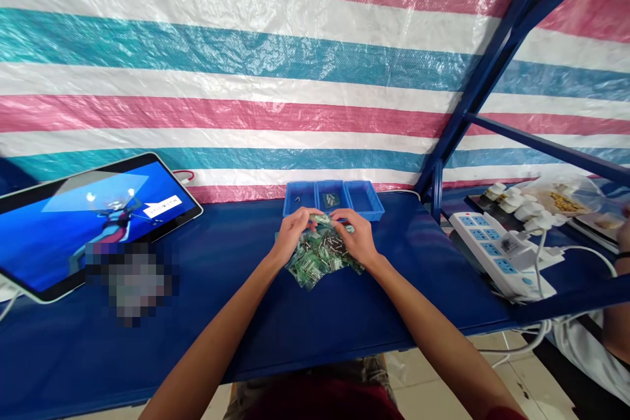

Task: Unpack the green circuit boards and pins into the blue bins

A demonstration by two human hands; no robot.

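A pile of small clear green-tinted bags (315, 262) with metal pieces in them lies on the blue table. Above its back edge, my left hand (294, 231) and my right hand (355, 234) pinch a small clear bag (322, 218) between them. The fingers of both hands are closed on its two sides. Just behind my hands stands a blue tray (377, 211) with three compartments. Its left one has a small piece in it, the middle one a small bag with pieces (331, 199), and nothing shows in the right one.
A tablet (108, 210) with a lit screen stands at the left, beside a blurred patch. On the right are a blue metal frame (438, 164), a white power strip (492, 252) with cables, several small bottles and part of another person.
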